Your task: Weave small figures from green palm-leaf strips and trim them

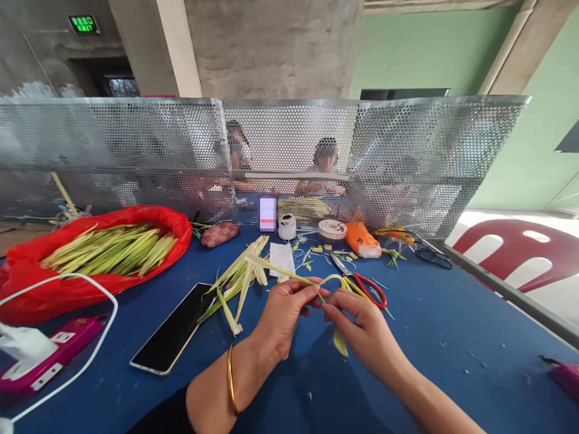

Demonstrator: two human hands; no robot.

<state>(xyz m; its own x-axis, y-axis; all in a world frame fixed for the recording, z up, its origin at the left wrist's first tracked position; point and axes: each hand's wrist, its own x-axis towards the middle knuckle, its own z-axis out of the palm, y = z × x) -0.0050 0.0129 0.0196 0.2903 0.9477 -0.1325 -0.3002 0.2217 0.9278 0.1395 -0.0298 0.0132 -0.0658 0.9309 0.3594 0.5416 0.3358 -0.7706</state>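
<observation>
Between finger and thumb, my left hand [283, 310] pinches a pale green husk strip [274, 265], whose long end points away to the upper left. Close beside it, my right hand [359, 322] is closed on the same folded leaf material, and a yellowish piece [340, 342] hangs below the fingers. Whether this is one strip or two I cannot tell. Past my left hand lies a loose pile of husk strips [235, 283]. Scissors with red handles [373, 289] rest just beyond my right hand, partly behind the strip.
A red bag [174, 235] full of green strips [108, 247] stands left. Nearer are a tablet-like black phone [176, 331] and a purple power strip [58, 355]. Farther back are string [286, 227], a tape roll [332, 229] and an orange packet [362, 240]. Behind a perforated screen [289, 138] people sit.
</observation>
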